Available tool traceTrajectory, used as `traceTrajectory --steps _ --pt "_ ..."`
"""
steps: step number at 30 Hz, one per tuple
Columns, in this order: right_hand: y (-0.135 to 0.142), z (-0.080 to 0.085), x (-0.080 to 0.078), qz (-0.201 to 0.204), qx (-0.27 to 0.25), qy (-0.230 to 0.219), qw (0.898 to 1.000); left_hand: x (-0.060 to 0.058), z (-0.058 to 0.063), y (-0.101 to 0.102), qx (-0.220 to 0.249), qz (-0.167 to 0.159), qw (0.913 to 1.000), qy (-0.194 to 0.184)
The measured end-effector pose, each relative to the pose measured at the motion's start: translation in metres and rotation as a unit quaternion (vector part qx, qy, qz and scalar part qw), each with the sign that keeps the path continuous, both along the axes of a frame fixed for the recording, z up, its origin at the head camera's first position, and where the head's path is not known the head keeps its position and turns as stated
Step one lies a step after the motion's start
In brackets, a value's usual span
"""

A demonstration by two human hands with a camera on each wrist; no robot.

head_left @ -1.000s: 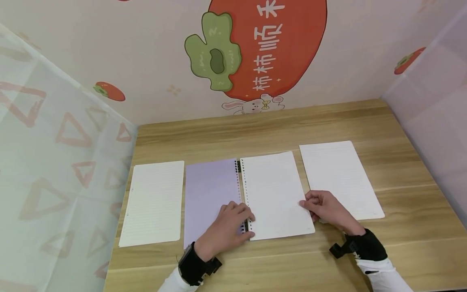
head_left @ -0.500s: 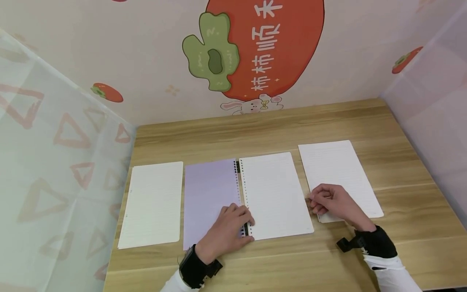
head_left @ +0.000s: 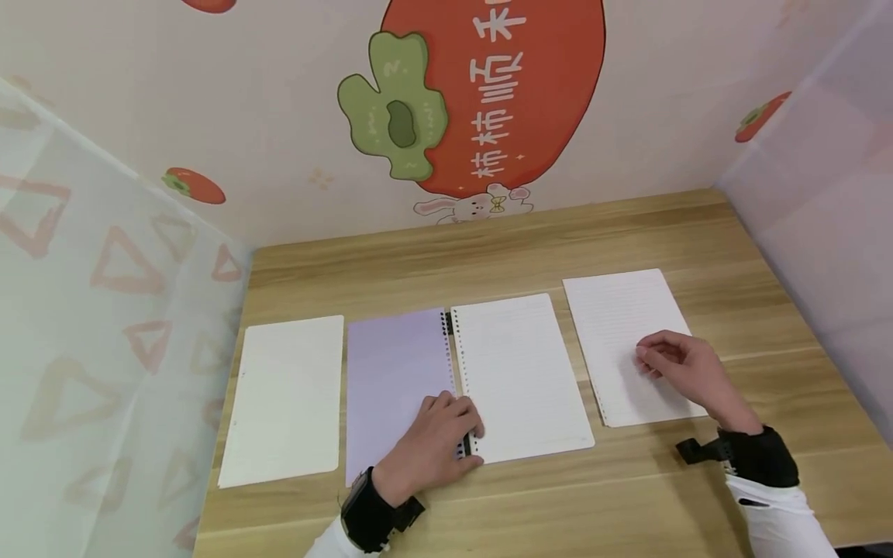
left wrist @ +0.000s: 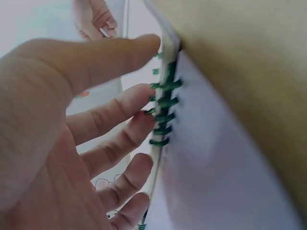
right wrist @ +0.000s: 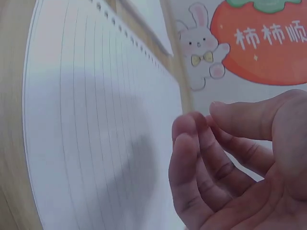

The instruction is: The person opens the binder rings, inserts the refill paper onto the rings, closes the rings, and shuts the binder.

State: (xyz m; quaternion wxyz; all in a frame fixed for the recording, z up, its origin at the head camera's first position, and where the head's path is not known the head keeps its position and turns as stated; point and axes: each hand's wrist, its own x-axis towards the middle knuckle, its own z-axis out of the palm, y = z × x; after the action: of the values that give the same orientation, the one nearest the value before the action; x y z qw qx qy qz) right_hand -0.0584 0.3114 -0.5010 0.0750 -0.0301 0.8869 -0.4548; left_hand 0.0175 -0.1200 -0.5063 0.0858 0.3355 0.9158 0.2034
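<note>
A loose-leaf binder lies spread flat mid-table in the head view, with a purple sheet [head_left: 394, 356] on its left side and white lined pages [head_left: 523, 372] on its right. My left hand [head_left: 436, 442] rests across the lower spine, fingers spread and fingertips at the holed page edge. Dark green rings [left wrist: 165, 103] show beside those fingertips in the left wrist view. My right hand [head_left: 687, 368] hovers over a stack of lined loose-leaf paper [head_left: 607, 310], its fingers loosely curled and holding nothing. Holes run along that stack's edge in the right wrist view.
Another stack of loose paper [head_left: 289, 403] lies left of the binder. The wooden table [head_left: 488, 256] meets a printed backdrop [head_left: 279, 116] at the back, with pale sheeting [head_left: 823, 217] on the right and patterned sheeting [head_left: 91, 349] on the left.
My right hand has left the binder page's right edge and moved right, over the right-hand stack. The lifted page edge now lies flat. My left hand has stayed on the spine.
</note>
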Motion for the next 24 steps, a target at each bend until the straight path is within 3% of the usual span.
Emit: traceTrajectory --steps 4,8,16,24 --pt "0.014 0.000 -0.001 -0.034 0.068 0.060 0.995 -0.012 0.004 0.007 0.008 -0.008 0.9999 0.009" --pt "0.025 0.000 -0.001 -0.055 0.096 0.079 0.991 -0.030 0.009 0.023 0.018 -0.009 0.9997 0.015" --pt "0.035 0.002 0.001 -0.056 0.116 0.049 0.990 -0.060 0.013 0.070 0.016 -0.050 0.9983 0.026" --pt "0.040 0.001 0.005 -0.043 0.126 0.017 0.991 -0.070 0.002 0.135 -0.088 -0.103 0.9889 0.060"
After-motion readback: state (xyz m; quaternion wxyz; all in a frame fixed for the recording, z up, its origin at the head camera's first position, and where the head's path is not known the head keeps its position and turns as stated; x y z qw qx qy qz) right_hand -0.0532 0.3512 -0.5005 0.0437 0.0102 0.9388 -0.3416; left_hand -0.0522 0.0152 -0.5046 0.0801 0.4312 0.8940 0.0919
